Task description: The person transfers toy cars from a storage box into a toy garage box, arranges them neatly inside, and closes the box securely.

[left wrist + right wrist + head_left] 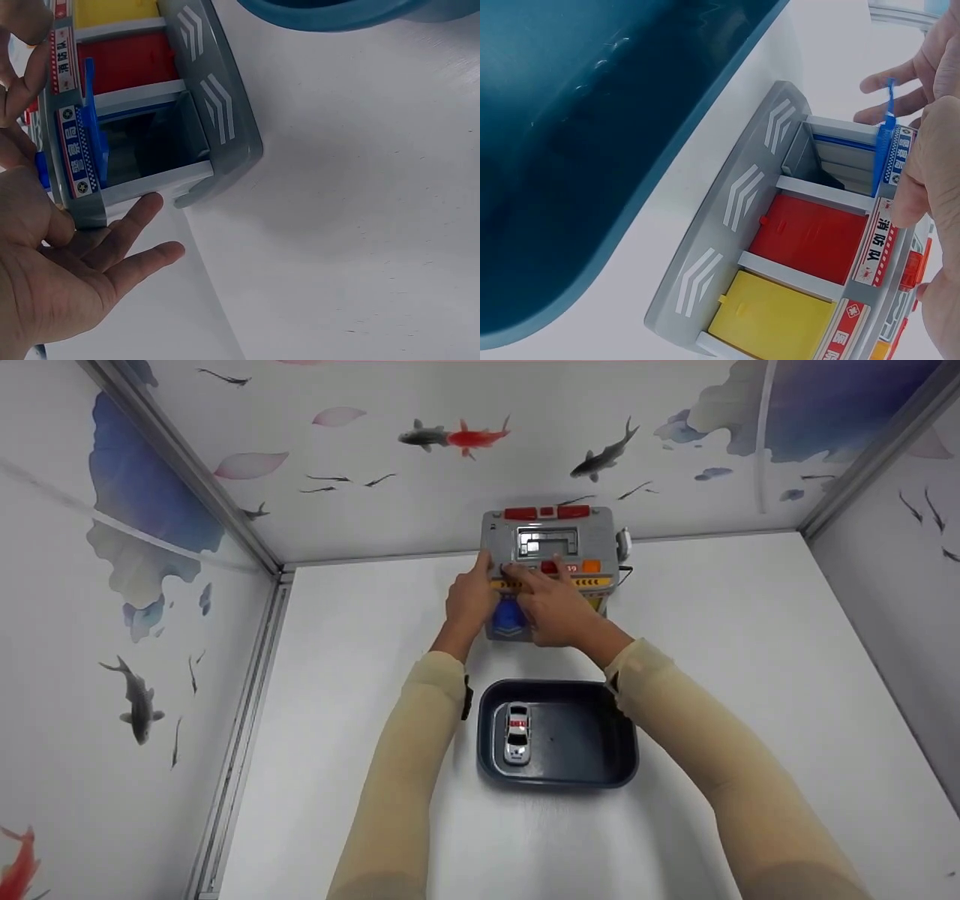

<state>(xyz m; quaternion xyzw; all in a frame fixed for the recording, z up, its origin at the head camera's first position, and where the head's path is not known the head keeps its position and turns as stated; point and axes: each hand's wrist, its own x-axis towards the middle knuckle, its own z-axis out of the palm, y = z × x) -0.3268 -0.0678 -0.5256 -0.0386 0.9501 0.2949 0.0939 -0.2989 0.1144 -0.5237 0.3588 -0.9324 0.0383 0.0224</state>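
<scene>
Garage (547, 542) sits at the back of the table (360, 697), by the wall (390, 517) — its blue door (885, 154) swung out, the red door (810, 236) and yellow door (772, 315) closed. My left hand (472, 600) rests against its left side, fingers loosely extended; close beside it, my right hand (559, 607) spreads over the top panel, fingertips touching — not clamped. Nearer me, the tray (559, 783) holds a car (517, 735).

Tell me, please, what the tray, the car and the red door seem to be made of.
Tray: probably plastic, glossy inside, given its bright highlights.
Red door: likely plastic, smooth and evenly colored.
Car: plastic or painted metal, too small to tell; its white body looks smooth.
</scene>
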